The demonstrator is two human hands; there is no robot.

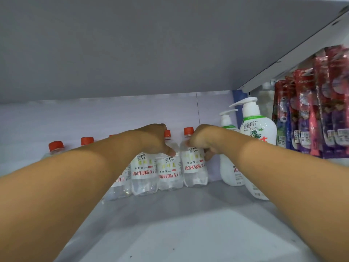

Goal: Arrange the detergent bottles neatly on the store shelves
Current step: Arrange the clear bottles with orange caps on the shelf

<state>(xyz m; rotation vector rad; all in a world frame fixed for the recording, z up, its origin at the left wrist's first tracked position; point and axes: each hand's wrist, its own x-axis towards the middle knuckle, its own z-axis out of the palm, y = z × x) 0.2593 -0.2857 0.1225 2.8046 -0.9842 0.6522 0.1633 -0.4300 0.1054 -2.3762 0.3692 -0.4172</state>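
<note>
A row of clear detergent bottles with red caps and white labels stands along the back of a pale grey shelf [170,224]. The rightmost bottle [194,167] stands upright at the end of the row, and the right hand [204,140] holds it at the shoulder, just under the red cap: the fingers are curled round the far side and the thumb shows beside the label on the right. Next to it on the left, touching or nearly so, stands the second bottle [170,173], gripped near the neck by the left hand [154,140], whose thumb presses down across its front above the price sticker. Both forearms reach straight in from the near corners of the view, wrists level, knuckles turned up and away.

Further left, a third bottle [144,173] stands slightly nearer the front, and more bottles [56,147] continue behind the left forearm, only their caps clear.

To the right of the row, partly hidden by the right forearm, stand two white pump bottles [258,127] with green collars. Beyond them hang red and purple toothbrush packs [311,114].
</note>
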